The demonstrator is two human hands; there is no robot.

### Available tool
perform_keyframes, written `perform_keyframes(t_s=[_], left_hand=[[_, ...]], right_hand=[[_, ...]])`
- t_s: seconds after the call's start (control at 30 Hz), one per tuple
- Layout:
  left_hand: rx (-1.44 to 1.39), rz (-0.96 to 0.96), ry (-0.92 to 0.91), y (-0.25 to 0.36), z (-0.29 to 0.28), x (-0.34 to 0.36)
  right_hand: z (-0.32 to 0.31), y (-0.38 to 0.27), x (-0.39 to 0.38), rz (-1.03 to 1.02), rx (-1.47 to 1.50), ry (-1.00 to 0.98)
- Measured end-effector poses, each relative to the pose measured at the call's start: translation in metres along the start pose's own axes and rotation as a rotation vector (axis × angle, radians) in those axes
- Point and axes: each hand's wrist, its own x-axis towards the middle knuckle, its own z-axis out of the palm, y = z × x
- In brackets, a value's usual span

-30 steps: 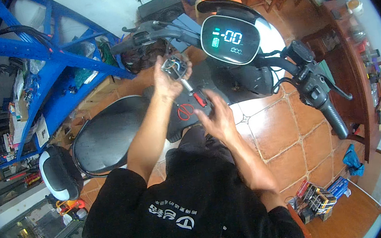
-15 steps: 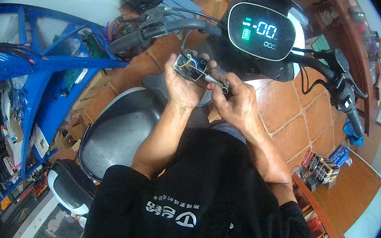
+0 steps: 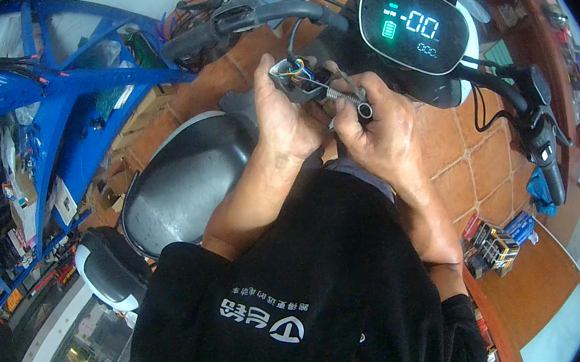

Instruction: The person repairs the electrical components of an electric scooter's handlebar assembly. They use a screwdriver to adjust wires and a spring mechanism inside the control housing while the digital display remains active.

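Observation:
My left hand [image 3: 282, 117] is closed round an opened handlebar control housing [image 3: 295, 75], with coloured wires inside and a cable running up from it toward the scooter's left handlebar [image 3: 255, 19]. My right hand [image 3: 380, 119] grips a coiled metal spring [image 3: 342, 96] with a thin cable through it, and a dark tubular piece [image 3: 364, 110] with an open round end shows among the fingers. Both hands are close together in front of the scooter's lit display [image 3: 412, 28]. The black seat [image 3: 182, 187] lies beyond my left forearm, wet-looking in places.
A blue metal rack [image 3: 62, 93] holding cables and bags stands at the left. The right handlebar [image 3: 540, 150] is beside a wooden cabinet [image 3: 534, 13]. Boxes [image 3: 501, 245] lie at the lower right on a wooden surface. Tiled floor [image 3: 471, 180] shows below the display.
My right hand has come up from the red-handled tool it was near and now grips the spring. The housing has tilted, showing more wires. The whole view has shifted.

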Motion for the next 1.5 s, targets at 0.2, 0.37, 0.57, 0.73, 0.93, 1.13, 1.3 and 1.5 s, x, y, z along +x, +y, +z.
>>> perform_keyframes(t_s=[0.2,0.37,0.57,0.73,0.93,1.13,1.3,1.5], left_hand=[[0.013,0.019,0.060,-0.002,0.002,-0.001],[-0.030,-0.054,0.067,-0.004,-0.001,0.004],[0.020,-0.033,0.023,-0.005,-0.010,0.007],[-0.107,-0.063,-0.256,-0.004,-0.020,0.012],[-0.239,-0.136,-0.331,-0.004,-0.019,0.011],[-0.162,-0.069,-0.294,-0.005,-0.027,0.014],[-0.097,0.023,-0.330,-0.005,-0.037,0.020],[0.111,0.219,-0.292,-0.012,-0.049,0.034]], right_hand=[[-0.002,-0.002,0.001,-0.008,-0.011,-0.039],[-0.001,0.007,0.000,-0.060,0.001,-0.077],[-0.001,0.014,-0.005,-0.071,0.029,-0.113],[-0.007,0.018,-0.008,-0.061,0.115,-0.086],[-0.005,0.026,-0.016,-0.011,0.023,-0.097],[-0.025,0.014,-0.024,0.170,-0.060,-0.140],[-0.037,-0.006,-0.007,0.051,-0.205,-0.057],[-0.026,-0.015,0.009,0.081,-0.124,-0.286]])
